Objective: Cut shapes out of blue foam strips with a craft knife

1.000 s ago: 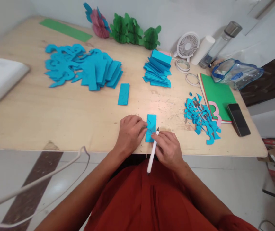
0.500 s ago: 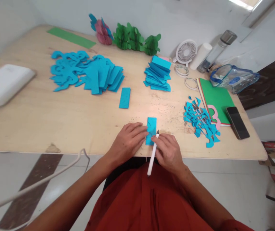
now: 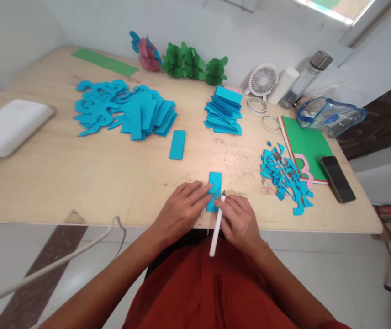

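Note:
A small blue paper rectangle (image 3: 215, 180) with a curved line on it lies near the table's front edge. My left hand (image 3: 184, 208) rests flat beside it, fingertips on its left edge, holding nothing in its fingers. My right hand (image 3: 240, 219) has a white pen (image 3: 216, 228) between thumb and fingers, the dark tip pointing up and away from me, while the fingertips touch the paper's lower right edge. Another blue rectangle (image 3: 177, 145) lies farther up to the left. Beyond it are a pile of blue pieces (image 3: 140, 112) and a stack of blue strips (image 3: 223, 112).
Blue scraps (image 3: 281, 171) lie on the right, by a green sheet (image 3: 310, 146) and a black phone (image 3: 338, 179). A white device (image 3: 13, 125) sits at the left. Green paper shapes (image 3: 192, 61), a small fan (image 3: 263, 80) and a bottle (image 3: 301, 77) stand along the wall.
The view has tilted slightly, so the table appears a little lower. Both hands, the pen and the paper keep nearly the same places relative to each other.

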A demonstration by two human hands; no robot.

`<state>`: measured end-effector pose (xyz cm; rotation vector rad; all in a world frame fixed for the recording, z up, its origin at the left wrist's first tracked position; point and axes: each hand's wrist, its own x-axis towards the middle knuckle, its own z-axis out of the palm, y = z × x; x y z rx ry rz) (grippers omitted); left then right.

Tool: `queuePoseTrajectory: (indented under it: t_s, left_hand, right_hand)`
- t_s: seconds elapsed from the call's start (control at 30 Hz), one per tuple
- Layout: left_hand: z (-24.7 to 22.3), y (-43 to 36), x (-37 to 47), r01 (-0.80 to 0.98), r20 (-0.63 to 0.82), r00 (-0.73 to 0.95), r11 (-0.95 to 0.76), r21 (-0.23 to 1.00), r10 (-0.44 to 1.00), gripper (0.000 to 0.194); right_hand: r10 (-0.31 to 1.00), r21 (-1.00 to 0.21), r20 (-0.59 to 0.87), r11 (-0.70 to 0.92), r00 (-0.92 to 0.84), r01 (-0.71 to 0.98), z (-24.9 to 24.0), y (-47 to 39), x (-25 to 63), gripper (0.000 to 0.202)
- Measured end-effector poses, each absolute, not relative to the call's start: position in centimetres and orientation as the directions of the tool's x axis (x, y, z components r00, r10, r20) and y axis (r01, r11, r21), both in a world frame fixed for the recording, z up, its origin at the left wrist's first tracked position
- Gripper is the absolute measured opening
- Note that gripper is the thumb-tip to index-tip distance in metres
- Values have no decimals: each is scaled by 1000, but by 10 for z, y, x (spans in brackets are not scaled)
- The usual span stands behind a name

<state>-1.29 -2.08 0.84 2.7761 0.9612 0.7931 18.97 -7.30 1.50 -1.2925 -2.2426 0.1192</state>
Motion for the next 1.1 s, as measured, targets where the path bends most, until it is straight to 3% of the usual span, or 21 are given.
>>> queuePoseTrajectory:
  t_s: [0.4, 0.63, 0.87, 1.1]
  left_hand:
    - [13, -29, -4, 611, 392, 621, -732, 301, 679, 25]
    - [14, -28, -5, 601, 385, 626, -734, 316, 678, 28]
    - [14, -28, -4, 603, 385, 621, -730, 322, 682, 27]
    - [14, -28, -5, 603, 383, 626, -733, 315, 679, 27]
  right_hand:
    - [849, -372, 383, 501, -363, 781, 20, -73, 187, 34]
    - [899, -563, 382, 409, -213, 719, 18, -62, 192, 33]
    - [879, -413, 381, 440, -288, 798, 17, -46, 188, 39]
    - [882, -401, 361, 440, -303, 803, 18, -43, 186, 35]
